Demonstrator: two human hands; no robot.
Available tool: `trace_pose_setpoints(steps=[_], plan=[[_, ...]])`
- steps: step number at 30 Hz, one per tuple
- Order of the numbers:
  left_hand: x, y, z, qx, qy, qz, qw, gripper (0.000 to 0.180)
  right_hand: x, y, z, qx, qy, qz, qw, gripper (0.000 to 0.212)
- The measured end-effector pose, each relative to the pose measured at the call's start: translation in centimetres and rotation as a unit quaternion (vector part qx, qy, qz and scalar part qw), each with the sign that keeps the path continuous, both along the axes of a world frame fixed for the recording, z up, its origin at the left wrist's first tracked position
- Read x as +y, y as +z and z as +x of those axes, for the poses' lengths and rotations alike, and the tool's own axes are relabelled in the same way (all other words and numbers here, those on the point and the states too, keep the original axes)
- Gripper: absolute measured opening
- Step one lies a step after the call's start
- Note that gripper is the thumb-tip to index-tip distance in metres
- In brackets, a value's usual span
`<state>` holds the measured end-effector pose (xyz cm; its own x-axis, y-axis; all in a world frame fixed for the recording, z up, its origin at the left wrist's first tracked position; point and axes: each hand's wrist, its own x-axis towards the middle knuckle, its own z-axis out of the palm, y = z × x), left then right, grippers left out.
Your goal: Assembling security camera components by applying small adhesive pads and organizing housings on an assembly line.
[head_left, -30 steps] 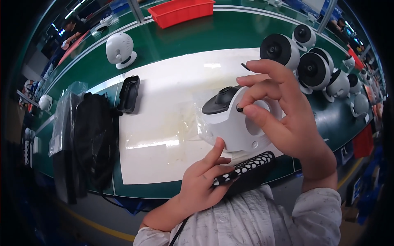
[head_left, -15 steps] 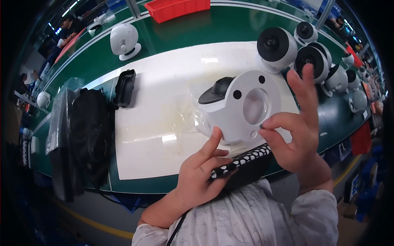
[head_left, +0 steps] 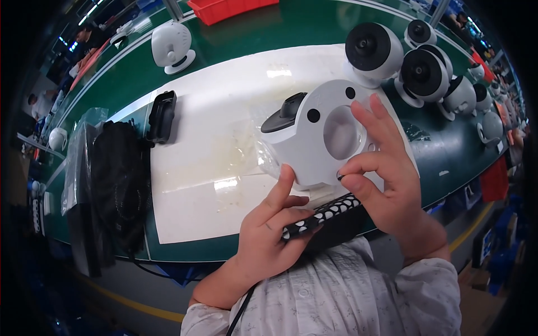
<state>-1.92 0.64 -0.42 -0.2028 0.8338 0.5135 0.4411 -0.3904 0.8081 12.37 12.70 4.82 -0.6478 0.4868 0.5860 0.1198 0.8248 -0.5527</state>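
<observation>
Left hand [head_left: 269, 235] grips a spotted black tool [head_left: 322, 215], thumb up against the white camera housing [head_left: 319, 137]. Right hand [head_left: 386, 179] pinches thumb and forefinger at the housing's edge, other fingers spread; half a second ago it sat lower.

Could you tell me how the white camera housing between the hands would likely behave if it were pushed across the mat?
The white camera housing looks like rigid moulded plastic, probably light for its bulk. Its rounded body suggests it could rock or roll if nudged. The glossy surface may be slippery, perhaps why the left hand and right hand both steady it.

Clear plastic bag [head_left: 263, 154], crumpled, lying on the white mat just left of the held white housing. Another clear bag [head_left: 75, 162], upright, wrapping dark items at the far left.
</observation>
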Motion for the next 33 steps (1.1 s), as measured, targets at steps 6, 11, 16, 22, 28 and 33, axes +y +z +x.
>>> trace_pose_setpoints(steps=[6, 11, 16, 22, 28, 33], plan=[[0.0, 0.0, 0.0, -0.003, 0.001, 0.006, 1.000, 0.021, -1.5, 1.1, 1.4, -0.192, -0.094, 0.250, 0.944, 0.030], [0.1, 0.0, 0.1, -0.005, -0.011, 0.006, 1.000, 0.021, -3.0, 1.2, 2.2, -0.285, -0.110, 0.311, 0.900, 0.055], [0.1, -0.1, 0.0, 0.015, -0.005, 0.026, 1.000, 0.021, -2.8, 1.9, 2.6, -0.219, -0.059, 0.225, 0.947, 0.058], [-0.3, 0.0, -0.2, 0.093, -0.012, 0.033, 0.995, 0.029, -3.9, 0.2, 1.1, -0.126, 0.053, 0.069, 0.988, 0.014], [-0.4, -0.9, 0.1, 0.063, 0.005, 0.036, 0.997, 0.029, -2.1, 0.3, 1.6, -0.039, -0.002, 0.077, 0.996, 0.007], [-0.2, -0.4, 0.1, 0.105, -0.016, 0.029, 0.994, 0.033, 2.0, -1.0, 1.6, 0.062, -0.061, -0.100, 0.991, 0.007]])
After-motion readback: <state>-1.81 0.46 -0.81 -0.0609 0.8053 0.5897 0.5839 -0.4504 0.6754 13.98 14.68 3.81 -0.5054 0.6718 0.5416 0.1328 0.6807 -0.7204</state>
